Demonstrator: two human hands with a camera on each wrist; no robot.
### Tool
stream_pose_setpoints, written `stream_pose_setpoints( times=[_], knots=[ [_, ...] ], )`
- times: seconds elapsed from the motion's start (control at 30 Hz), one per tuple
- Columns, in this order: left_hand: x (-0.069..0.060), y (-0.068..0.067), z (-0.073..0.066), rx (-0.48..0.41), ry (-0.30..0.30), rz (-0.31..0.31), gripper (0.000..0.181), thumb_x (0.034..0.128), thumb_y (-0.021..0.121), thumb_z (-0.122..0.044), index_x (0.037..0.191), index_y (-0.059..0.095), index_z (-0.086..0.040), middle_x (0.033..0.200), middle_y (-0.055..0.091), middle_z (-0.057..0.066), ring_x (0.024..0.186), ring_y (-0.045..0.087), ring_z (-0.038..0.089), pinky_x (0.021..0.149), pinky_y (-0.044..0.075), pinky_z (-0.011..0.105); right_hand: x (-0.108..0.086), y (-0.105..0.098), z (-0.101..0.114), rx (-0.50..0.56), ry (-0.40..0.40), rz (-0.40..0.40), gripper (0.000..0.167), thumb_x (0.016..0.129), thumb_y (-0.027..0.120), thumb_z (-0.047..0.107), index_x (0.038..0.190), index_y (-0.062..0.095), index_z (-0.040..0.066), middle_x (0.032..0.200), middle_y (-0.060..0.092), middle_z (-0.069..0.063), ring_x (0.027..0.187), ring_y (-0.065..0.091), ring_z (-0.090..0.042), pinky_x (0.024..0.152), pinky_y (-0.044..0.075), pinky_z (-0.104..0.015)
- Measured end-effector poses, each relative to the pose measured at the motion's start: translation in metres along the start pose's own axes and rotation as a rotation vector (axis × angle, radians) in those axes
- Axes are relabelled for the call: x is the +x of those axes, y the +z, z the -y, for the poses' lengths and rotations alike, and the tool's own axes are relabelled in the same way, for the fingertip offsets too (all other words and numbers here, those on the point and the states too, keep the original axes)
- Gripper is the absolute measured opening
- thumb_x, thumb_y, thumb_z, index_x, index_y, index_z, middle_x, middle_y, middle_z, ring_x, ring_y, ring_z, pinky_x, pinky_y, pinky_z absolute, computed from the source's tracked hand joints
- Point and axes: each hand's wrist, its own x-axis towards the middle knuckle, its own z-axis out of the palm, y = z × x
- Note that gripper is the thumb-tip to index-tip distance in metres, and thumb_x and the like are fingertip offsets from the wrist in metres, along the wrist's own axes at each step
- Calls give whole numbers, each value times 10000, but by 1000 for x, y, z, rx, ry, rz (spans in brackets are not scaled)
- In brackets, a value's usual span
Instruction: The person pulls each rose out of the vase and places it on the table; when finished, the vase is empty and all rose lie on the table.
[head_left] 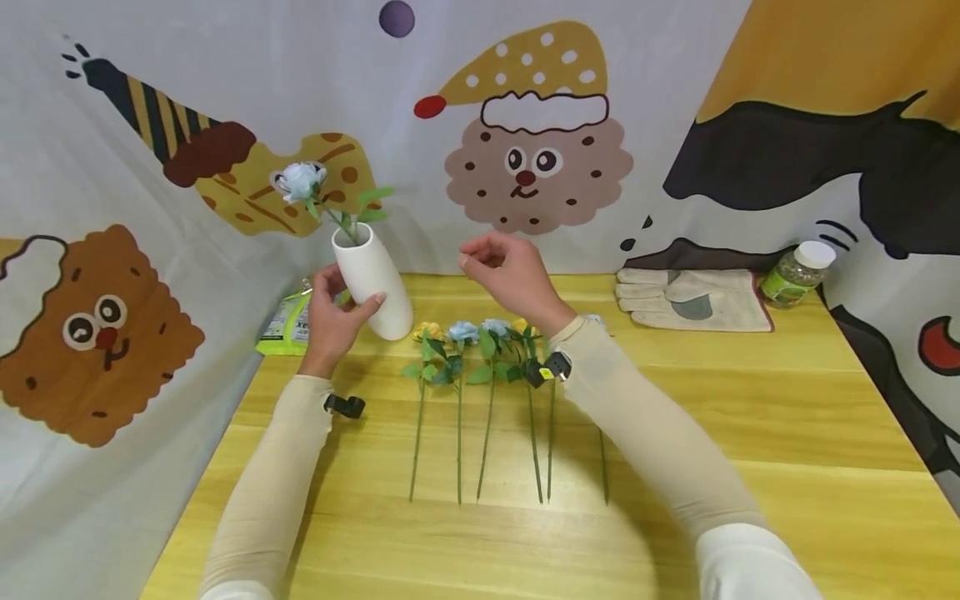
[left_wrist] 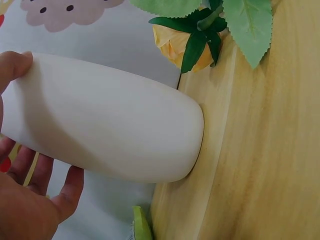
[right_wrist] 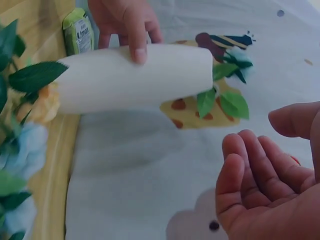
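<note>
My left hand (head_left: 333, 321) grips a white vase (head_left: 378, 283) round its side, thumb across the front and the other fingers behind. The vase stands on the table, and a light blue artificial rose (head_left: 300, 181) with green leaves rises from its mouth, leaning left. To the right of the vase, my right hand (head_left: 513, 275) hangs in the air with loosely bent fingers and nothing in them; the right wrist view shows its palm bare. Below this hand lie several artificial roses in a row, among them a yellow rose (head_left: 429, 333) and a blue rose (head_left: 463, 332).
A green-and-white packet (head_left: 287, 323) lies behind my left hand. At the back right are pale work gloves (head_left: 690, 298) and a white-capped jar (head_left: 797, 275). A printed cloth (head_left: 420, 167) hangs behind the wooden table (head_left: 360, 533). My right forearm covers part of the rightmost flower.
</note>
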Motion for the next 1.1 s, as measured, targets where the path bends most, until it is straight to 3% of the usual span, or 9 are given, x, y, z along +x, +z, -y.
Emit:
stream_pose_setpoints(
  times=[0.3, 0.6, 0.83, 1.1],
  knots=[
    [0, -4, 0, 10, 12, 3, 795, 839, 911, -226, 1473, 446, -106, 1420, 518, 103, 1307, 514, 211, 1155, 504, 499, 37, 42, 24, -22, -86, -4, 223, 1022, 712, 223, 1206, 752, 104, 1062, 766, -46, 930, 693, -154, 812, 575, -280],
    [-1, -5, -2, 4, 11, -1, 777, 840, 912, -247, 1459, 457, -132, 1379, 524, 44, 1284, 515, 194, 1128, 517, 492, 65, 83, 49, -52, -45, 27, 274, 1029, 708, 238, 1270, 728, 112, 1162, 761, -8, 1029, 683, -114, 882, 570, -236],
    [0, -5, 1, 3, 25, 0, 762, 842, 913, -329, 1437, 466, -163, 1346, 516, 19, 1255, 518, 185, 1119, 514, 492, 90, 110, 68, -125, -92, 68, 358, 1050, 678, 269, 1382, 676, 135, 1347, 729, -1, 1090, 675, -99, 885, 543, -183],
    [1, -1, 4, 22, 16, 8, 762, 857, 897, -338, 1461, 463, -172, 1386, 521, 24, 1270, 519, 179, 1115, 522, 440, 112, 133, 83, -261, 1, 97, 388, 1069, 647, 313, 1440, 654, 202, 1416, 687, 66, 1274, 627, -80, 1017, 519, -191]
  ],
)
